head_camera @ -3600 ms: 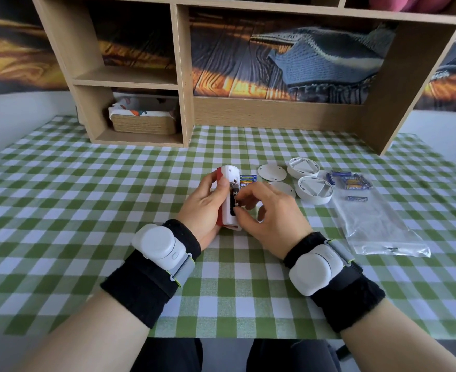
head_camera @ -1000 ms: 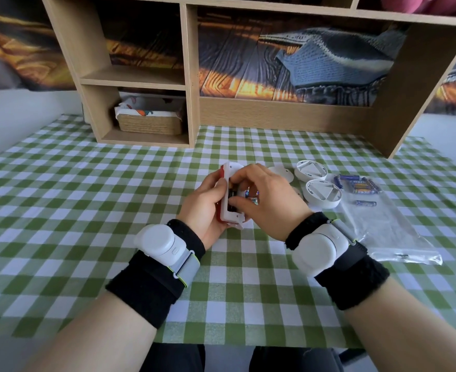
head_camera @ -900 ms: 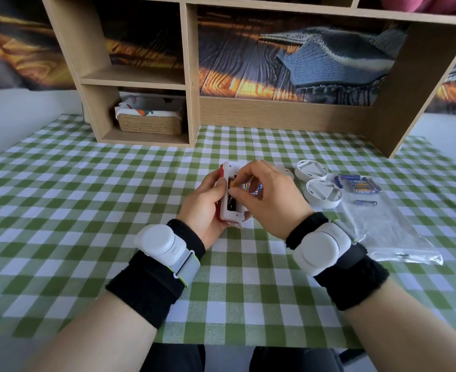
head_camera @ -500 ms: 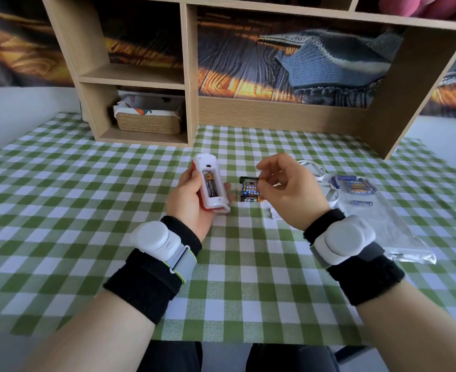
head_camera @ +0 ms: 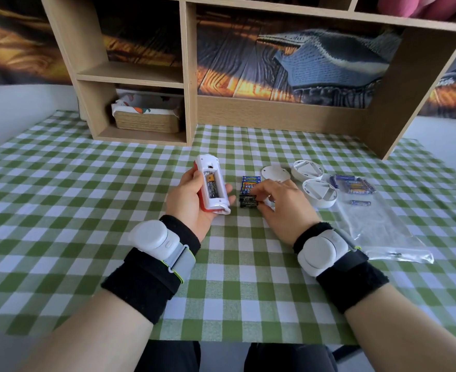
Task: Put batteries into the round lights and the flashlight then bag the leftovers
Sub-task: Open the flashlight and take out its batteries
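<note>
In the left hand (head_camera: 188,200) the flashlight (head_camera: 211,185) sits gripped with its back open and one battery (head_camera: 212,185) seated, so this step looks part done. The right hand (head_camera: 280,202) pinches a dark battery (head_camera: 247,197) from the pile on the tablecloth (head_camera: 60,197). Both round lights (head_camera: 319,194) lie open and seemingly empty; the bag (head_camera: 377,226) lies flat beside loose blue batteries (head_camera: 354,183)

Flashlight (head_camera: 211,185) – white and red, lying compartment-up with one battery (head_camera: 211,186) sitting inside. Black batteries (head_camera: 247,201) and blue pack (head_camera: 250,183) lying just beside it; two round lights (head_camera: 319,194) resting open-side up; clear bag (head_camera: 377,226) lying flat.
</note>
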